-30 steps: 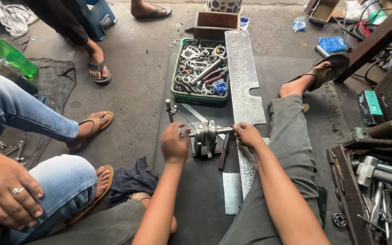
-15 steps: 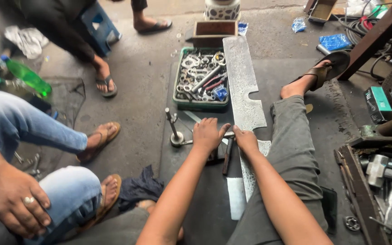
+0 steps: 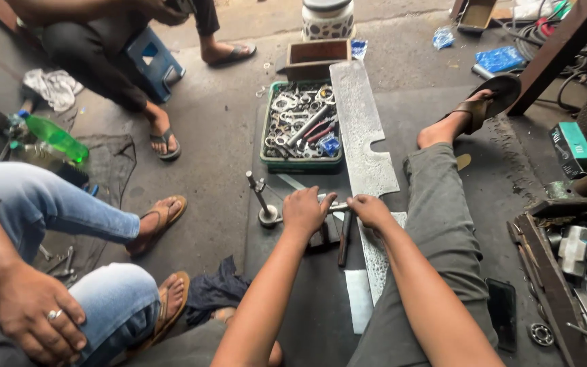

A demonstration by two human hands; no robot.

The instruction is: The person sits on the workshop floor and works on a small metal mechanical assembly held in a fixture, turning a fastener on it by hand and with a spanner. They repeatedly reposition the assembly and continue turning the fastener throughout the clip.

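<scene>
Left hand curled down over a small grey metal part on the dark floor mat, gripping it. Right hand closed on the same part at 3 o'clock. Upright steel valve stem at 9 o'clock, green tray of wrenches at 12.

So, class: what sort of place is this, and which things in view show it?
Probably a repair workshop floor: a green tray of wrenches, a patterned metal plate, and a toolbox of hammers and parts.
</scene>
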